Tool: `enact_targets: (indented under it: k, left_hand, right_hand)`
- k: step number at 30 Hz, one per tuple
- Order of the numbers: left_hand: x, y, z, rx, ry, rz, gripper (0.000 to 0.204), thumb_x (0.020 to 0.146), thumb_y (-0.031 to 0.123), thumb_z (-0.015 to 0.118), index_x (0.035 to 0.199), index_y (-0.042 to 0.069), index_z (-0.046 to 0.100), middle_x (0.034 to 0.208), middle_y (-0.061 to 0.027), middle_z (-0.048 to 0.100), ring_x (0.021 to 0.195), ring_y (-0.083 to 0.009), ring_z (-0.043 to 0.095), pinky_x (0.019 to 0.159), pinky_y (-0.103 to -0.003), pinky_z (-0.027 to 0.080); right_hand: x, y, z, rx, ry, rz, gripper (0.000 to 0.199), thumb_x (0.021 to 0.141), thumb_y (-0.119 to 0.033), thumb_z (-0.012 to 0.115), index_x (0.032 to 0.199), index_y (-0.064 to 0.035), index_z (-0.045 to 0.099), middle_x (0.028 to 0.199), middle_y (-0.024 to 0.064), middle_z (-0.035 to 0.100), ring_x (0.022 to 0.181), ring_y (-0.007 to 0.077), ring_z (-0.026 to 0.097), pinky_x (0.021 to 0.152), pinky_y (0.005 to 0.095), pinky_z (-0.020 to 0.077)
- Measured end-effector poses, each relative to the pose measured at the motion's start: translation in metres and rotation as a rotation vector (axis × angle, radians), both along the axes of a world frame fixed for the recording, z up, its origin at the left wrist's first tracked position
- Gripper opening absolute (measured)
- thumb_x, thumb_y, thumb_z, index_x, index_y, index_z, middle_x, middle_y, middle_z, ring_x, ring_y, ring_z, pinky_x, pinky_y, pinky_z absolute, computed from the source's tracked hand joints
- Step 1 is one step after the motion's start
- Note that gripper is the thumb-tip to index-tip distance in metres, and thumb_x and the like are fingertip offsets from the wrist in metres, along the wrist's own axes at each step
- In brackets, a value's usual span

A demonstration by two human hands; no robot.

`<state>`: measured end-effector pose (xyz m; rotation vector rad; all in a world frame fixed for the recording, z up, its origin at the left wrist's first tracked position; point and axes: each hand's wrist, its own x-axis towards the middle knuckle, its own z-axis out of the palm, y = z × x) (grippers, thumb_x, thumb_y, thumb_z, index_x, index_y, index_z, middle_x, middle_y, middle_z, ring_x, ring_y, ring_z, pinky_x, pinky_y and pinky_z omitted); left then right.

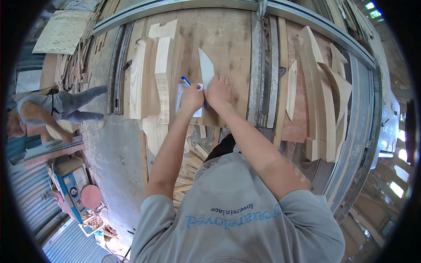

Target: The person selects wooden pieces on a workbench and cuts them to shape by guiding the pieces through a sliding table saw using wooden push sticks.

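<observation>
Over the wooden board, my two hands are close together, almost touching. My left hand (192, 99) is closed, with a blue pen (186, 80) sticking out past its fingers. Beneath that hand lies a white sheet of paper (180, 93), its lower part showing beside the wrist. My right hand (219, 92) has its fingers bent over the near end of a flat white piece (205, 65), shaped like a curved blade with its point facing away from me. The fingertips of both hands are partly hidden.
Pale wooden blocks (164, 59) stand left of my hands on the worktop (232, 35). Metal rails (256, 65) run along the right, with curved wooden pieces (322, 96) beyond. Another person (61, 105) is at the far left. Wood offcuts (199, 153) lie below.
</observation>
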<state>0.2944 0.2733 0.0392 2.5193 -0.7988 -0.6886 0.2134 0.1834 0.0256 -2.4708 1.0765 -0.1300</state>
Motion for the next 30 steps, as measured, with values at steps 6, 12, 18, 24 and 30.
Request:
enact_targets:
  k: [6, 12, 18, 24, 30]
  left_hand:
    - [0.001, 0.01, -0.015, -0.205, 0.094, 0.057, 0.026, 0.085, 0.008, 0.052, 0.104, 0.003, 0.069, 0.097, -0.0256, 0.067, 0.095, -0.0424, 0.064, 0.085, -0.047, 0.051]
    - [-0.01, 0.039, 0.004, -0.198, 0.12, 0.014, 0.027, 0.09, 0.005, 0.045, 0.109, 0.0, 0.065, 0.069, -0.0198, 0.065, 0.063, -0.0274, 0.067, 0.065, -0.038, 0.053]
    - [-0.034, 0.086, 0.031, -0.198, 0.008, 0.003, 0.024, 0.092, 0.007, 0.047, 0.106, 0.0, 0.066, 0.084, -0.023, 0.067, 0.081, -0.0365, 0.067, 0.076, -0.042, 0.052]
    - [-0.042, 0.096, 0.054, -0.253, -0.014, 0.098, 0.021, 0.093, 0.007, 0.049, 0.106, 0.001, 0.065, 0.096, -0.0251, 0.066, 0.092, -0.0392, 0.064, 0.082, -0.042, 0.05]
    - [-0.03, 0.075, 0.06, -0.167, -0.034, 0.06, 0.025, 0.09, 0.002, 0.048, 0.11, 0.005, 0.064, 0.098, -0.0263, 0.064, 0.093, -0.0434, 0.061, 0.08, -0.049, 0.048]
  right_hand:
    - [0.015, 0.009, 0.008, 0.22, 0.002, -0.098, 0.028, 0.083, -0.01, 0.059, 0.108, 0.0018, 0.056, 0.112, 0.0208, 0.059, 0.111, 0.0366, 0.057, 0.093, 0.0454, 0.0462]
    - [0.007, -0.009, 0.009, 0.085, 0.085, 0.038, 0.038, 0.083, -0.012, 0.06, 0.116, 0.0043, 0.054, 0.116, 0.0259, 0.058, 0.108, 0.0403, 0.059, 0.092, 0.0477, 0.0476]
    - [0.005, -0.033, -0.003, 0.208, 0.076, -0.037, 0.048, 0.076, -0.021, 0.074, 0.114, 0.0014, 0.056, 0.107, 0.0226, 0.065, 0.099, 0.0399, 0.064, 0.092, 0.0465, 0.0494]
    - [0.011, -0.032, -0.037, 1.005, -0.35, -0.166, 0.021, 0.091, -0.02, 0.061, 0.099, -0.0006, 0.06, 0.082, 0.0115, 0.065, 0.075, 0.0261, 0.067, 0.054, 0.0362, 0.0549]
    - [0.013, -0.001, -0.003, 0.614, -0.307, 0.005, 0.025, 0.088, -0.025, 0.058, 0.1, -0.0049, 0.067, 0.092, 0.0177, 0.07, 0.087, 0.0323, 0.068, 0.072, 0.0422, 0.0532]
